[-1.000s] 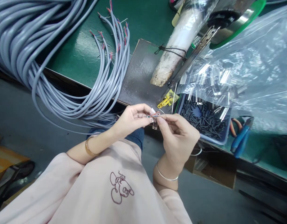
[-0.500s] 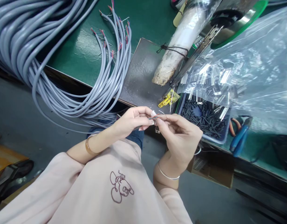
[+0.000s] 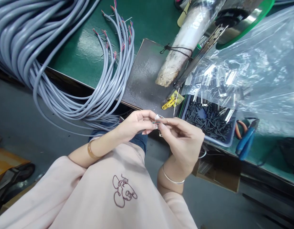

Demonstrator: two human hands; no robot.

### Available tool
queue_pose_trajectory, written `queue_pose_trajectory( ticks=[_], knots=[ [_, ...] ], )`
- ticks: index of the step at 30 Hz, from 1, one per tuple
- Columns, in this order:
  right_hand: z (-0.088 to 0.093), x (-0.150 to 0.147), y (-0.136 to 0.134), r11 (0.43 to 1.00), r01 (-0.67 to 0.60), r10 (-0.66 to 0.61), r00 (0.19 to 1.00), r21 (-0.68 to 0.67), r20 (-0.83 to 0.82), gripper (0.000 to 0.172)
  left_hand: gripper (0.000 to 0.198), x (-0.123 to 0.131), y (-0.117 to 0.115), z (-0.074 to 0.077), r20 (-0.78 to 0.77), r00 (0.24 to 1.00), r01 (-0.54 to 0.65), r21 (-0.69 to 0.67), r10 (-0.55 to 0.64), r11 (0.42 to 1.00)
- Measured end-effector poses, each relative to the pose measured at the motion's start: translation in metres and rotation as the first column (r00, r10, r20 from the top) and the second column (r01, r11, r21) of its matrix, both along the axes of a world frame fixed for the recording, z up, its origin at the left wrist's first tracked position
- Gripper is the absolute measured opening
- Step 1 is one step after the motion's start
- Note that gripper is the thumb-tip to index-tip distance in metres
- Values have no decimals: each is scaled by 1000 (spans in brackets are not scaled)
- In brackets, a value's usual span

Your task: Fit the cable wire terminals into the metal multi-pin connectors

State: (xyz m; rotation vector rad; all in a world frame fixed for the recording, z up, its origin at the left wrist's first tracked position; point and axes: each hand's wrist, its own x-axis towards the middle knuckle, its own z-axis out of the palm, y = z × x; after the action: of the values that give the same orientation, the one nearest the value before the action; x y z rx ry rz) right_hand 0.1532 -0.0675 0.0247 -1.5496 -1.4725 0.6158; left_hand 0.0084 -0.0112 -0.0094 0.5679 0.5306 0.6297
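Thin coloured wires run between my two hands in front of my body. My left hand pinches them between thumb and fingertips. From the other side, my right hand closes thumb and index finger on the same wires, the fingertips of both hands almost touching. A small metal connector piece shows just under the right fingertips; how it is held is hidden. Behind the hands, a thin strand of solder wire hangs down toward the right fingers.
Grey cables with stripped ends lie at left. A blue tray holds black tubing pieces, under a plastic bag of metal connectors. Blue-handled pliers lie right. A white wrapped tube and a yellow clip stand ahead.
My right hand has shifted slightly left, closer to my left hand. Both hands keep their pinch on the wires.
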Motion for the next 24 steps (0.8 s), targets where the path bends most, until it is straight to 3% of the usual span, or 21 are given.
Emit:
queue_pose_trajectory(
  ticks=[10,19,24],
  knots=[
    [0,0,-1,999,-42,42,999,11,-4,9,24,1,0,-2,11,1000,22,14,-22,1000],
    [2,1,-3,995,-69,60,989,66,136,12,22,1,-1,-3,10,999,51,16,-51,999],
    [1,1,-4,994,-71,60,990,84,126,14,20,0,-1,0,5,999,37,3,-37,999]
  ],
)
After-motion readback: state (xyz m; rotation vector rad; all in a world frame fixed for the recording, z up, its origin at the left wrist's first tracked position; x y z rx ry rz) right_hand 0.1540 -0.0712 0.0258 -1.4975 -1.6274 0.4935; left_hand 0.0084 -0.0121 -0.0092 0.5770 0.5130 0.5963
